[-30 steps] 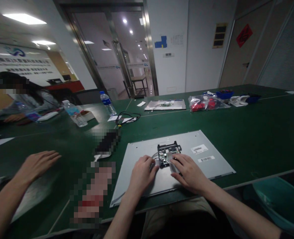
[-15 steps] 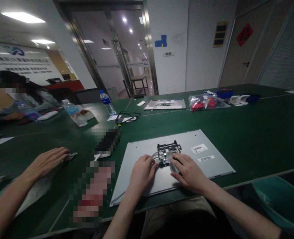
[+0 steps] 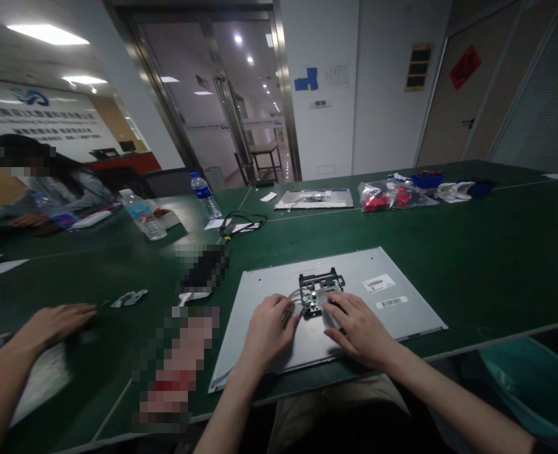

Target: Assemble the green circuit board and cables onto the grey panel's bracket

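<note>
A flat grey display panel (image 3: pixel 269 287) lies back side up on the table, tilted slightly to my view. Near its middle, a black plastic bracket (image 3: pixel 321 275) frames a small green circuit board (image 3: pixel 313 304). My left hand (image 3: pixel 270 328) rests at the board's left side, fingers curled round a thin grey cable (image 3: pixel 296 294); the exact grip is partly hidden. On the board's right, my right hand (image 3: pixel 357 325) has thumb and fingertips on a translucent greyish film (image 3: pixel 330 316) that partly covers the board.
Another person's hand (image 3: pixel 58 325) is at the left, near a crumpled grey piece (image 3: pixel 130 298). A black cable (image 3: pixel 245 221), water bottles (image 3: pixel 205 195), a second panel (image 3: pixel 314 198) and a plastic bag (image 3: pixel 392 195) stand farther back. A teal bin (image 3: pixel 534 384) is below right.
The other person's hand has moved left and toward the near side, leaving the crumpled grey piece on the table. My hands have hardly moved.
</note>
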Available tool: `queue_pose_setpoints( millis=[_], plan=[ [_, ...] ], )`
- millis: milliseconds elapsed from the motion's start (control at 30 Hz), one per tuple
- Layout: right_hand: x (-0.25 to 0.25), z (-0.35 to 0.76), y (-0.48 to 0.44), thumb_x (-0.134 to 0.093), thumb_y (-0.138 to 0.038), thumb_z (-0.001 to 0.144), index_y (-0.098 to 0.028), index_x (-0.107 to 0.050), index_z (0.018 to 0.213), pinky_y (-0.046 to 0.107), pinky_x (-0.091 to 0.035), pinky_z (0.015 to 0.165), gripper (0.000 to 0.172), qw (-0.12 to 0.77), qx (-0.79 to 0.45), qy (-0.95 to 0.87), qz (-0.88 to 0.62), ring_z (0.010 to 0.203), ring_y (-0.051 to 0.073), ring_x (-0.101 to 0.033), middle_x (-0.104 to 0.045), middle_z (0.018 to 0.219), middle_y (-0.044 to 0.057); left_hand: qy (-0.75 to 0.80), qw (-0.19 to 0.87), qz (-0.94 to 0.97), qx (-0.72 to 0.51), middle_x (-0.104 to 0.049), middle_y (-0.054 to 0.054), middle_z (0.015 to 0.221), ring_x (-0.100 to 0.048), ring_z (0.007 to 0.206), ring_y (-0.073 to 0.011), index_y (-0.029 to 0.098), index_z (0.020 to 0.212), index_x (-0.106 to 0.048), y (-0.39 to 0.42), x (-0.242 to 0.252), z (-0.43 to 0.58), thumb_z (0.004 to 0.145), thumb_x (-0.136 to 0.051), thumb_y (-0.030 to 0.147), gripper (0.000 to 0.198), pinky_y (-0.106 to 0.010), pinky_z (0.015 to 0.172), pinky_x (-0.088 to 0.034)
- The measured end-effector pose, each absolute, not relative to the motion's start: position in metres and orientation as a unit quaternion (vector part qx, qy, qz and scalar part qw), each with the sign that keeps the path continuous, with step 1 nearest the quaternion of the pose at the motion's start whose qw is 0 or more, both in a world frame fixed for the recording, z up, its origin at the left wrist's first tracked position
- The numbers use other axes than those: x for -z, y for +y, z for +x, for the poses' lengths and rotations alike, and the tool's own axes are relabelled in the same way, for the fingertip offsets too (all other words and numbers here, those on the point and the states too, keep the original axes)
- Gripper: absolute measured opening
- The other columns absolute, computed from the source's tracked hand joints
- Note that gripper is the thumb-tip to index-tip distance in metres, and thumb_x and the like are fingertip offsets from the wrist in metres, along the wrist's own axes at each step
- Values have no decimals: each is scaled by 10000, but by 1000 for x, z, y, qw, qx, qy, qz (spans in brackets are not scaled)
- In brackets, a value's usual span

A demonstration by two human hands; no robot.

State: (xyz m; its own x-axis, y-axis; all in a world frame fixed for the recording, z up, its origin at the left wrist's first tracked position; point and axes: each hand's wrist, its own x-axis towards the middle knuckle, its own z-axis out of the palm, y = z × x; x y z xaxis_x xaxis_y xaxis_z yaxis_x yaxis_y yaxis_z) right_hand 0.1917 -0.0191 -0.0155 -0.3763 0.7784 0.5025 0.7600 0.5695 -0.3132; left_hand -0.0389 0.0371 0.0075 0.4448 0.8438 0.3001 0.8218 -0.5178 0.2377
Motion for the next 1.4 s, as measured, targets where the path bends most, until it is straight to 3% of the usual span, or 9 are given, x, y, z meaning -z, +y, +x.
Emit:
queue_pose_setpoints(
  millis=[567,1000,1400],
  plan=[
    [15,191,-19,-545,-349,922,-187,-524,1278,490,-390,1060,392,309,-23,-829,-465,1251,286,-449,-519,1341,128,491,-23,852,-180,-645,-75,923,-579,879,-222,197,902,-681,36,-10,-37,967,-447,300,264,-351,801,-426],
    [16,192,-19,-550,-350,920,-186,-529,1272,491,-396,1060,389,309,-14,-830,-464,1257,287,-449,-521,1342,134,488,-32,855,-171,-669,-63,919,-585,874,-228,211,914,-652,33,-11,-34,963,-443,271,223,-353,800,-408],
    [16,192,-18,-547,-351,923,-191,-538,1252,490,-397,1061,366,309,-25,-831,-461,1266,284,-441,-511,1349,129,499,-27,857,-130,-653,-72,957,-577,921,-259,222,890,-713,30,-21,-41,855,-614,332,152,-388,818,-414]
  ],
)
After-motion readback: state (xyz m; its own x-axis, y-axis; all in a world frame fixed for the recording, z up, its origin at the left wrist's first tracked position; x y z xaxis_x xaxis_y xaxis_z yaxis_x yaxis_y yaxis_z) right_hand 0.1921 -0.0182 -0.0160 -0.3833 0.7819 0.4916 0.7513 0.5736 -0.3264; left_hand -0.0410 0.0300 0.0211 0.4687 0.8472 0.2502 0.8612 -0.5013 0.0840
